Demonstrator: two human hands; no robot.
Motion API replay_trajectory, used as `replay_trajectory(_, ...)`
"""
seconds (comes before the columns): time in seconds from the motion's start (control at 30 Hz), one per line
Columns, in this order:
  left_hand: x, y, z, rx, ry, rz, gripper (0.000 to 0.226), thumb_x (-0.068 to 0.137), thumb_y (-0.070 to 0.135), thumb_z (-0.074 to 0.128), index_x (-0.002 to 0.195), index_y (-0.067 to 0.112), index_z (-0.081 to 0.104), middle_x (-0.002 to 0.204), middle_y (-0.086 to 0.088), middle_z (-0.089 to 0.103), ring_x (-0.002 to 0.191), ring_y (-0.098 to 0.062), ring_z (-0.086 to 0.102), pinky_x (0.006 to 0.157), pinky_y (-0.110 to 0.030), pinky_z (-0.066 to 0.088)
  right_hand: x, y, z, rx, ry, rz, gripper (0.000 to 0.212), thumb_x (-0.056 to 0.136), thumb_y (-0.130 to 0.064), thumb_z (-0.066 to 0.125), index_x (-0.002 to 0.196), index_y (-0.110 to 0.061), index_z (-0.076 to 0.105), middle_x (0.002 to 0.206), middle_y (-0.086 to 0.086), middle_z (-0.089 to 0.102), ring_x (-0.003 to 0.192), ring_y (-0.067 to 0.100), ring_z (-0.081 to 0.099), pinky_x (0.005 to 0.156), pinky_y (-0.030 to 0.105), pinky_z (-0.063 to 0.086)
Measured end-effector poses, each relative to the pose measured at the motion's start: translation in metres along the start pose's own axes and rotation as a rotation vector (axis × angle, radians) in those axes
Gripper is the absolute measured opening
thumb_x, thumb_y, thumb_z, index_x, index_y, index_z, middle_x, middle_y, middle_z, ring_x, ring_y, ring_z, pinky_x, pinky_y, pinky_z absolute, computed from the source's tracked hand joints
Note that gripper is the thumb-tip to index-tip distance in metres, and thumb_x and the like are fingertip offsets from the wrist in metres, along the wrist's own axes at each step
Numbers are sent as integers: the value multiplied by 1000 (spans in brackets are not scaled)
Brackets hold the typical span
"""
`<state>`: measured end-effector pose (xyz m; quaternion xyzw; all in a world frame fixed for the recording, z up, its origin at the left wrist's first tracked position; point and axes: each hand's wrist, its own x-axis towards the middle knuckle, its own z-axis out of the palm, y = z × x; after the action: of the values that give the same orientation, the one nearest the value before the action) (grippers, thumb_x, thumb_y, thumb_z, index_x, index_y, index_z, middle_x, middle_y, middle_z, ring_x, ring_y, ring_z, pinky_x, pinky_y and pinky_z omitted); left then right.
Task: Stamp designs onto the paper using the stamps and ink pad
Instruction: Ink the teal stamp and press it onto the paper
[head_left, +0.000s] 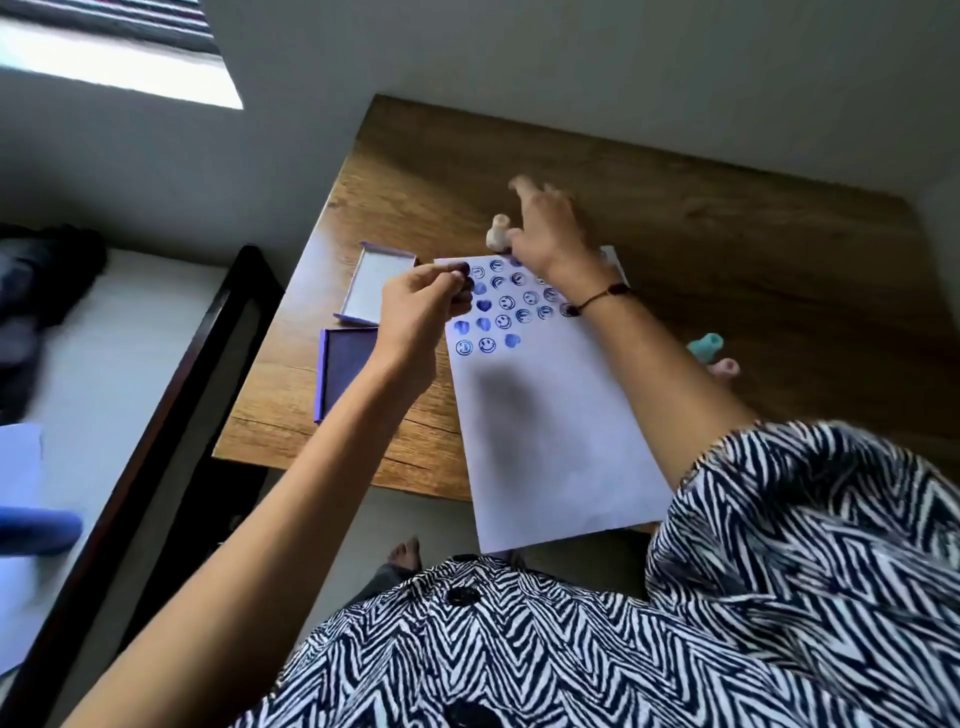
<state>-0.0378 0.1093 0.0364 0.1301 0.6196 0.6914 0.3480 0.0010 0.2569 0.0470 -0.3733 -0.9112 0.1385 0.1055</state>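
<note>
On the surface's left lies the open ink pad, shallow and light. The left hand pinches a small dark stamp at the paper's top-left corner; it looks light and rigid, best gripped by its sides. The right hand, fingers spread, reaches by a pale stamp. The thin paper would likely slide.

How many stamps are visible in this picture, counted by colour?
Beige stamp: 1
Teal stamp: 1
Pink stamp: 1
Dark-faced stamp, pinched in the left hand: 1
Total: 4
</note>
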Motion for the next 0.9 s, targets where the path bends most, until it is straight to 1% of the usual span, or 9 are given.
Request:
replay_trajectory(0.1, 0, -4, 4, 9, -21, -19, 21, 85, -2, 42, 92, 4, 61, 73, -8, 60, 66, -14, 57, 71, -21, 50, -28, 34, -30, -85, -14, 116, 32, 83, -7, 57, 115, -4, 53, 122, 25, 56, 116, 40, 49, 99, 43, 44)
replay_trajectory(0.17, -3, -8, 12, 13, -45, -33, 22, 85, -3, 42, 94, 3, 61, 74, -8, 60, 68, -15, 58, 71, -20, 50, -57, 63, -50, -210, -41, 192, 23, 83, -4, 58, 106, 0, 57, 115, 26, 60, 110, 41, 54, 93, 44, 47)
replay_trajectory(0.27, -11, -16, 31, 0, -98, -75, 23, 85, -4, 41, 97, 2, 60, 74, -8, 60, 68, -15, 56, 67, -16, 51, -105, 95, -72, -290, -93, 313, 18, 85, -15, 63, 98, -3, 60, 91, 17, 63, 80, 31, 62, 62, 32, 48)
replay_trajectory(0.33, -18, -21, 45, 14, -154, -105, 23, 85, -4, 40, 97, 2, 59, 74, -8, 59, 68, -15, 56, 66, -16, 50, -123, 104, -76, -294, -135, 364, 19, 85, -19, 63, 96, -4, 60, 76, 8, 59, 58, 17, 55, 52, 25, 41)
replay_trajectory(0.47, -29, -28, 61, 53, -243, -117, 24, 85, -5, 41, 99, 1, 59, 75, -7, 59, 70, -15, 56, 68, -16, 51, -127, 111, -70, -348, -95, 280, 14, 87, -4, 56, 98, -1, 64, 95, 20, 68, 90, 33, 62, 75, 43, 57)
replay_trajectory(0.53, -33, -28, 62, 82, -273, -105, 24, 85, -5, 43, 100, 2, 60, 76, -7, 60, 71, -15, 57, 69, -16, 51, -125, 110, -67, -226, -9, 251, 16, 88, -1, 53, 99, -1, 64, 101, 21, 68, 88, 34, 65, 71, 42, 59)
replay_trajectory(0.67, -44, -25, 53, 93, -330, -52, 19, 87, 2, 49, 103, 3, 59, 78, -8, 60, 71, -16, 55, 69, -15, 51, -121, 86, -70, 337, 124, 182, 10, 80, -9, 66, 89, -10, 69, 88, 2, 66, 69, 7, 59, 55, 12, 49)
replay_trajectory(0.77, -51, -19, 39, 42, -354, -16, 14, 87, 8, 52, 97, 10, 62, 77, -8, 61, 70, -15, 57, 70, -17, 52, -121, 58, -64, 621, -8, 109, 11, 77, -7, 70, 87, -12, 70, 82, -2, 66, 70, 4, 60, 65, 19, 52)
replay_trajectory(0.9, -53, -13, 6, 84, -249, 22, 19, 86, 9, 55, 101, 2, 63, 75, -9, 63, 64, -9, 59, 68, -18, 52, -119, 21, -41, 783, -123, 31, 12, 79, -1, 67, 88, -8, 69, 78, 4, 65, 63, 3, 58, 63, 18, 51)
